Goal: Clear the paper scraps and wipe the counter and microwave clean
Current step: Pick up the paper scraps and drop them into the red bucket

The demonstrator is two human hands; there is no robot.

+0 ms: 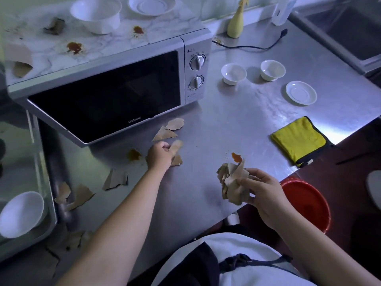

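Brown paper wad (232, 182) gripped in right fingers (246, 181); left fingers (165, 147) seemingly pinch another scrap (176, 145).

White crockery, a cable and a red bucket around the work area

A large white bowl (97, 14) and a shallow white dish (151, 5) stand on top of the microwave (185, 65), with a small brown object (54, 25) to their left. To the right of the microwave, two small white cups (233, 73) (272, 70) stand side by side on the counter (237, 124), with a white saucer (301, 92) near them. Behind the cups a black power cable (247, 47) trails across the steel, and a pale yellow upright object (236, 23) stands at the back wall, well apart from a white container (281, 11). A sink (350, 32) lies at the far right. A red bucket (307, 205) sits below the counter's near edge. At the left, another white bowl (21, 213) rests in a metal tray (52, 219).
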